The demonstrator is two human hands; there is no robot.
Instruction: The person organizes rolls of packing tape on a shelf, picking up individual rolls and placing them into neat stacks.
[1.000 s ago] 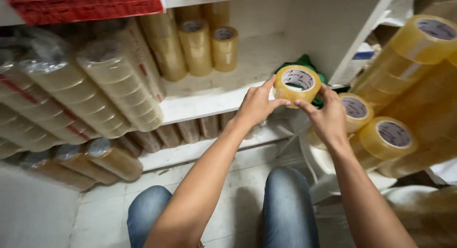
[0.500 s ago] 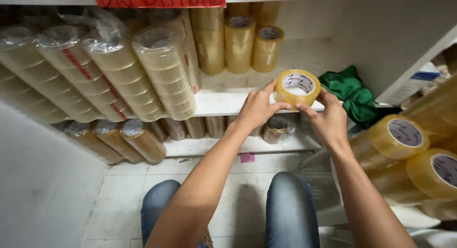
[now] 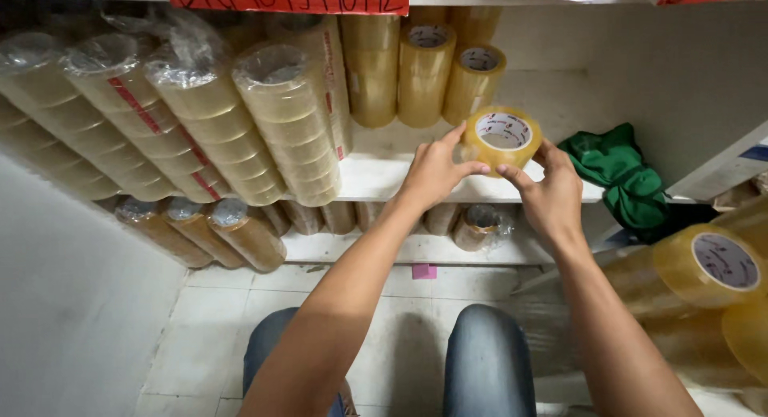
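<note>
Gripping tape roll [image 3: 502,137], both hands [image 3: 492,181]

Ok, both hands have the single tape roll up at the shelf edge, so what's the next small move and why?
Probably ease the tape roll forward and set it on the bare patch of the white shelf, just right of the upright tape stacks. The left hand and right hand hold it above the shelf's front edge, and that patch looks free, short of the green cloth.
</note>
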